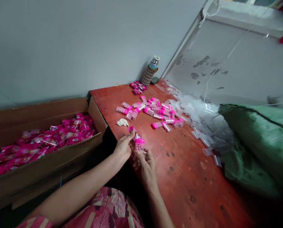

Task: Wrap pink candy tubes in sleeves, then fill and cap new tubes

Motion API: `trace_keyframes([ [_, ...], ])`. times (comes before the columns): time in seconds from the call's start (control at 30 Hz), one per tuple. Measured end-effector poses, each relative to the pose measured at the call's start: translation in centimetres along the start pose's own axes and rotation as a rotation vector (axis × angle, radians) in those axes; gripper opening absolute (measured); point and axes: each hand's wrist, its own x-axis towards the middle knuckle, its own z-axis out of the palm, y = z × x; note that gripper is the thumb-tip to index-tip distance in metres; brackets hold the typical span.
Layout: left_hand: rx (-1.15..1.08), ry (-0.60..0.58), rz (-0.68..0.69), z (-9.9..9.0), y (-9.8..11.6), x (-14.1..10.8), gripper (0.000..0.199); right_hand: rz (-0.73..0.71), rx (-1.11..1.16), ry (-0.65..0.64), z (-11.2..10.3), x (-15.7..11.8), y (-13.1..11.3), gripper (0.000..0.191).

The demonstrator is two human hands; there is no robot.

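Between my two hands, over the near edge of the red table (179,152), is a clear container (139,145) of pink balls with a pink cap. My left hand (124,147) pinches a pink printed wrapper (137,134) at the container's capped end. The fingers of my right hand (147,167) are closed on the container's lower part. Just beyond them lies a crumpled white lump (122,122). Several similar filled containers (157,110) with pink caps are scattered farther back on the table.
A cardboard box (95,117) of pink wrapped packets (51,139) stands at the left. Pink packets (137,91) and a bottle (149,71) are at the back. Clear empty tubes (203,126) and a green sack (257,152) lie at the right.
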Motion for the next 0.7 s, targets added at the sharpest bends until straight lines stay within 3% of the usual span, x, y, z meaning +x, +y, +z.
trace_keyframes([
  [0.13, 0.018, -0.076, 0.036, -0.36, -0.20, 0.10, 0.018, -0.003, 0.054, 0.000, 0.55, 0.40, -0.02, 0.025],
  [0.43, 0.225, -0.227, 0.093, -0.71, 0.49, -0.16, 0.026, -0.066, -0.121, 0.022, 0.78, 0.85, -0.39, 0.027],
  [0.7, 0.351, -0.284, 0.000, -0.81, 0.71, -0.04, 0.026, -0.119, -0.154, 0.036, 0.29, 0.91, 0.24, 0.026],
])
